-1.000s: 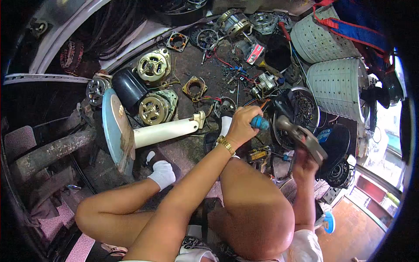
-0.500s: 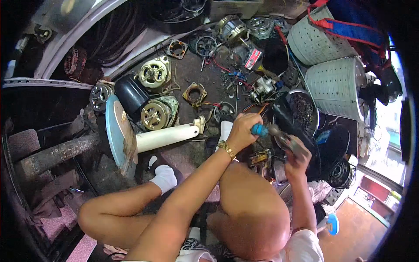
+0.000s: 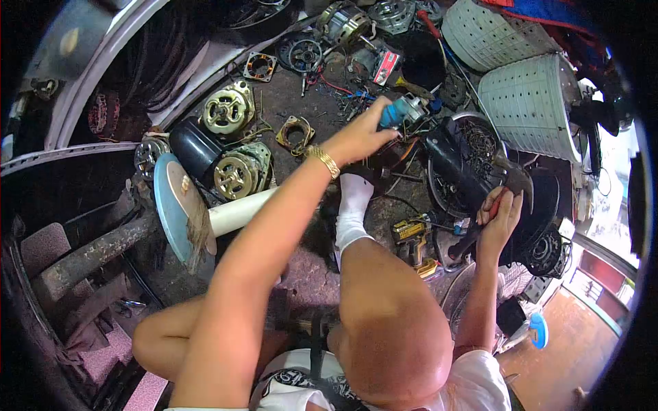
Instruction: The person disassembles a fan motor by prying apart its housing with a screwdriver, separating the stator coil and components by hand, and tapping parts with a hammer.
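Observation:
My left hand [image 3: 364,133], with a gold watch [image 3: 323,162] at its wrist, is closed on a blue object [image 3: 393,114] above the littered floor. Just beyond the blue object is a silver metal part [image 3: 414,107]; whether they touch is unclear. On the right, my right hand [image 3: 502,211] grips a hammer by its red handle, with the metal hammer head [image 3: 517,182] up beyond the fingers. A black cylindrical part [image 3: 452,157] lies between the two hands.
Round motors [image 3: 228,109] and a copper-wound ring [image 3: 296,134] lie on the left floor. A white post [image 3: 240,214] carries a blue-edged disc [image 3: 171,205]. A yellow drill [image 3: 413,240] lies near my raised knee. Perforated drums [image 3: 528,103] stand at right; a bowl of small parts [image 3: 480,140] is beside them.
My left hand has moved up and away with the blue object, toward the silver part. My right hand and the hammer have shifted right, away from the left hand. The view has tilted slightly.

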A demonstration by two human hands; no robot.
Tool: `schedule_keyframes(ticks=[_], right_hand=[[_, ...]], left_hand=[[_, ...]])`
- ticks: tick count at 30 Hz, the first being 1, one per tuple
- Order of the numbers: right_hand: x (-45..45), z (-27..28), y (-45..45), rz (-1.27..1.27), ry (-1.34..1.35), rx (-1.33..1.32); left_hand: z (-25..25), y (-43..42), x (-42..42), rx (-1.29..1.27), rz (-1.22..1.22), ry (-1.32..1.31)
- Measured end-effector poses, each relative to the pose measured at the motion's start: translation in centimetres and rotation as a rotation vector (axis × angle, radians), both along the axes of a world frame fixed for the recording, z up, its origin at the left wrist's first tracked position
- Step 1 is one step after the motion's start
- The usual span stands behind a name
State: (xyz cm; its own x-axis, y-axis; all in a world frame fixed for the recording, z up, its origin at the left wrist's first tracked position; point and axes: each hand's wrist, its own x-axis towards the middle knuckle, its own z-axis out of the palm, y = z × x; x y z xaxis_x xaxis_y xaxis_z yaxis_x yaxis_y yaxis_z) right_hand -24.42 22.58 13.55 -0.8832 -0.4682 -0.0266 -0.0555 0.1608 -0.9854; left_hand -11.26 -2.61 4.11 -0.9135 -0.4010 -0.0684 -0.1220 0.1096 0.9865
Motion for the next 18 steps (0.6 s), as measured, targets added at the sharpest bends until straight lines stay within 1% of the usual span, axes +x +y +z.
schedule_keyframes(ticks=[1, 3, 7, 10, 12, 13, 15, 17, 18], right_hand=[[0.1, -0.2, -0.1, -0.005, -0.021, -0.027], [0.5, -0.8, -0.2, -0.016, -0.044, -0.025], [1.1, -1.6, -0.3, -0.009, -0.079, -0.027], [1.3, -1.8, -0.3, 0.010, -0.069, -0.024], [1.4, -1.9, -0.3, 0.014, -0.069, -0.007], [1.4, -2.1, -0.3, 0.025, -0.068, -0.009], [1.5, -2.1, -0.6, 0.040, -0.066, -0.012], [1.9, -2.1, -1.5, 0.022, -0.085, -0.020], [1.9, -1.7, -1.9, 0.053, -0.125, 0.019]], left_hand=[[2.7, -0.8, 0.4, 0.155, -0.066, -0.156], [1.7, -1.6, 0.0, -0.029, -0.099, -0.079], [1.0, -1.9, -0.4, -0.051, -0.173, -0.118], [0.8, -1.6, -0.6, -0.048, -0.194, -0.091], [0.7, -1.3, -0.6, 0.002, -0.253, -0.095], [0.5, -1.1, -0.6, 0.002, -0.252, -0.095], [0.4, -0.7, -0.4, -0.067, -0.168, -0.003], [0.4, -0.5, 0.0, -0.041, -0.186, 0.002], [0.6, -0.4, -0.1, -0.018, -0.209, 0.010]])
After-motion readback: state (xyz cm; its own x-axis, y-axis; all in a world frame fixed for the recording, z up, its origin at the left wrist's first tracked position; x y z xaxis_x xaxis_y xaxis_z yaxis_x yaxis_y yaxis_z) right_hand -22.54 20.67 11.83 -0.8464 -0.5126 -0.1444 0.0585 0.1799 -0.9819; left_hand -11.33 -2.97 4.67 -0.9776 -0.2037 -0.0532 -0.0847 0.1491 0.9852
